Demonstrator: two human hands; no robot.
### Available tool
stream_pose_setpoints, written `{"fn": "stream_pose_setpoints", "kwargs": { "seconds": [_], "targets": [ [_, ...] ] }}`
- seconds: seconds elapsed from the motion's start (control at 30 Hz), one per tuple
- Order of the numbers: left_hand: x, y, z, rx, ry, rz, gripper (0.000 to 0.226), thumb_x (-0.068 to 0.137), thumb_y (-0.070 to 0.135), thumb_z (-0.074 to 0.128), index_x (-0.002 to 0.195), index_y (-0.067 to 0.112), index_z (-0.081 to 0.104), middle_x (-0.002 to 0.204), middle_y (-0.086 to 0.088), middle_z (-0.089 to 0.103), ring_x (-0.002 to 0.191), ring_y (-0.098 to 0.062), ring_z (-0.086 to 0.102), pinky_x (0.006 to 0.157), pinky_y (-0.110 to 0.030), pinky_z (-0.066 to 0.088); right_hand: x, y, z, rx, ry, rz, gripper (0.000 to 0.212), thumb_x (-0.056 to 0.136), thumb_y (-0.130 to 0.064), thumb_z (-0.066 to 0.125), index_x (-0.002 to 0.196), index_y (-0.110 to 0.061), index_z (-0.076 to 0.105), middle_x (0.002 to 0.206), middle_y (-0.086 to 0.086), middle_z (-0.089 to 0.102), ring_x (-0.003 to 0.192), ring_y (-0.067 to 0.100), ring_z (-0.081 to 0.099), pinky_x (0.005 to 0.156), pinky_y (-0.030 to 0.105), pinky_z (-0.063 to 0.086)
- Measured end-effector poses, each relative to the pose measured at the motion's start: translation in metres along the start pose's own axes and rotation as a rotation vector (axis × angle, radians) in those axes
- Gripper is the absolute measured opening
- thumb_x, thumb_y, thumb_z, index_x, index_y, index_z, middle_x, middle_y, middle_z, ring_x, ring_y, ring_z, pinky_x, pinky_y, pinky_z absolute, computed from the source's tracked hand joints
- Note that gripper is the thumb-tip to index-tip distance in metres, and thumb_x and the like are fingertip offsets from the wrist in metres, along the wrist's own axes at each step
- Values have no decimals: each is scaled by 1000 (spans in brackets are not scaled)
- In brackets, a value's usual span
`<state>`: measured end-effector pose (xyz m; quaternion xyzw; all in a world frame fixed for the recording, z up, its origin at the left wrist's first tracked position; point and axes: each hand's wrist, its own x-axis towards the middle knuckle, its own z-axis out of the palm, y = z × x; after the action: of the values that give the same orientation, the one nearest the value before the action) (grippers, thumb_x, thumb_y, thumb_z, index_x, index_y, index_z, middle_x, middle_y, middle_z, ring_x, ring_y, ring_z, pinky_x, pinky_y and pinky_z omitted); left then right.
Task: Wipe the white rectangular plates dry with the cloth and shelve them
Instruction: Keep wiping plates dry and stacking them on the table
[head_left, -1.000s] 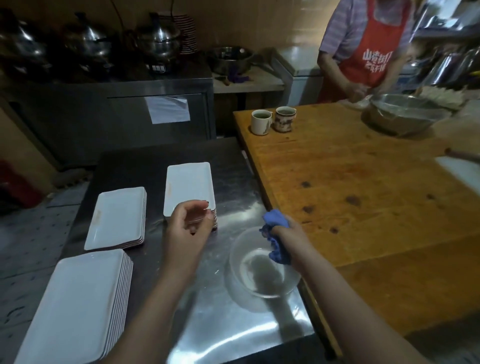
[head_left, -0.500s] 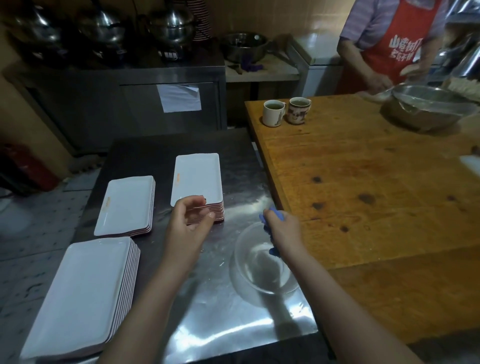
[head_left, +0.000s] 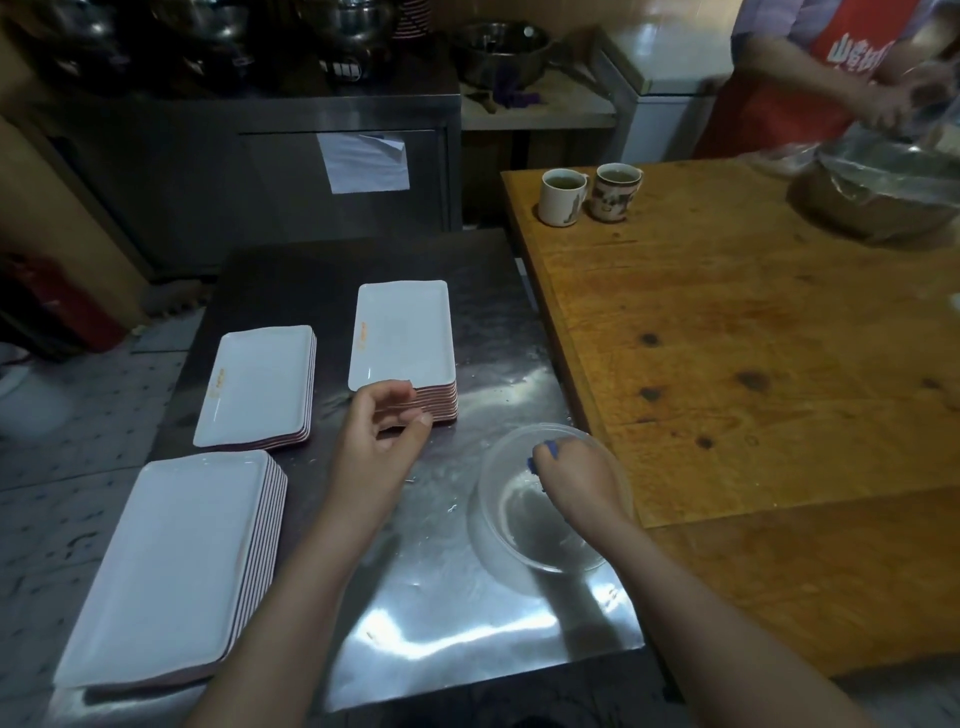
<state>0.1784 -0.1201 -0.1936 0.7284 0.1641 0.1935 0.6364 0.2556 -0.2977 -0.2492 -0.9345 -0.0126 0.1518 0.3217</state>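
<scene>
Three stacks of white rectangular plates lie on the steel table (head_left: 467, 639): a far stack (head_left: 400, 332), a middle-left stack (head_left: 260, 384) and a near-left stack (head_left: 166, 566). My left hand (head_left: 379, 441) is at the far stack's near edge, thumb on the top plate's rim and curled fingers against the stack's side. My right hand (head_left: 576, 480) grips a blue cloth (head_left: 543, 454), mostly hidden under its fingers, over a clear bowl (head_left: 519, 530).
A wooden table (head_left: 753, 364) adjoins on the right, with two mugs (head_left: 589, 195) at its far corner and a steel bowl (head_left: 878, 192). A person in a red apron (head_left: 810, 67) works there. A steel cabinet (head_left: 260, 171) with pots stands behind.
My left hand has moved forward from mid-air onto the far stack's near edge. My right hand has lowered the cloth over the clear bowl, so less blue shows.
</scene>
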Motion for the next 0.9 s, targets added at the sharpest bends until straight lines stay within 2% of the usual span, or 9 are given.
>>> {"fn": "stream_pose_setpoints", "kwargs": {
  "seconds": [0.17, 0.3, 0.4, 0.5, 0.57, 0.63, 0.7, 0.73, 0.9],
  "targets": [
    [2, -2, 1, 1, 15, -11, 26, 87, 2, 60, 103, 21, 52, 104, 11, 58, 75, 15, 57, 69, -4, 45, 6, 7, 8, -109, -22, 1, 32, 87, -26, 43, 59, -12, 49, 60, 1, 51, 60, 22, 48, 51, 29, 30],
    [3, -4, 0, -22, 8, -20, 30, 87, 1, 60, 98, 28, 51, 106, 7, 58, 76, 12, 58, 71, -7, 48, 6, 7, 9, 41, -61, 37, 38, 91, -40, 44, 75, -9, 59, 75, 2, 65, 62, 28, 61, 59, 34, 51],
    [3, -4, -1, -28, 14, -29, 30, 87, 1, 60, 97, 29, 51, 105, 5, 59, 76, 12, 58, 72, -9, 49, 7, 8, 6, 127, -174, 40, 32, 89, -43, 56, 90, -12, 49, 74, -2, 56, 52, 17, 56, 48, 25, 43],
    [3, -2, -2, -43, 24, -33, 30, 87, -1, 59, 96, 27, 52, 103, 7, 58, 76, 11, 59, 72, -10, 49, 12, 10, 0, 137, -287, 25, 35, 83, -27, 65, 105, -12, 43, 90, 3, 51, 75, 16, 51, 58, 23, 38],
    [3, -2, -4, -46, 30, -36, 29, 88, -1, 58, 98, 25, 52, 102, 8, 58, 75, 12, 58, 73, -11, 49, 14, 13, -5, 3, -277, 25, 43, 80, -21, 69, 112, -9, 43, 94, 4, 51, 81, 17, 52, 54, 19, 34],
    [3, -2, -5, -42, 34, -43, 26, 88, 0, 59, 100, 22, 52, 103, 9, 58, 75, 13, 58, 75, -16, 49, 17, 18, -6, -93, -207, -31, 32, 73, -23, 75, 93, -9, 54, 80, 3, 56, 76, 21, 59, 55, 24, 36],
    [2, -2, -6, -37, 32, -51, 25, 88, 1, 59, 101, 21, 52, 103, 9, 58, 75, 13, 57, 77, -19, 49, 18, 22, -5, -73, -150, -74, 28, 70, -26, 77, 66, -18, 50, 63, -3, 51, 68, 21, 57, 58, 30, 35],
    [1, -2, -7, -34, 30, -53, 24, 88, 2, 59, 100, 22, 53, 102, 10, 58, 75, 13, 57, 76, -18, 49, 18, 23, -3, -47, -128, -105, 31, 72, -25, 75, 62, -23, 46, 59, -5, 49, 65, 21, 55, 58, 31, 35],
    [-4, 0, -9, -32, 29, -65, 26, 88, 2, 58, 96, 26, 53, 101, 11, 58, 78, 13, 58, 81, -23, 48, 12, 22, -3, 10, -110, -192, 16, 85, -12, 58, 79, -25, 52, 74, -4, 59, 71, 25, 66, 51, 27, 45]
  ]
}}
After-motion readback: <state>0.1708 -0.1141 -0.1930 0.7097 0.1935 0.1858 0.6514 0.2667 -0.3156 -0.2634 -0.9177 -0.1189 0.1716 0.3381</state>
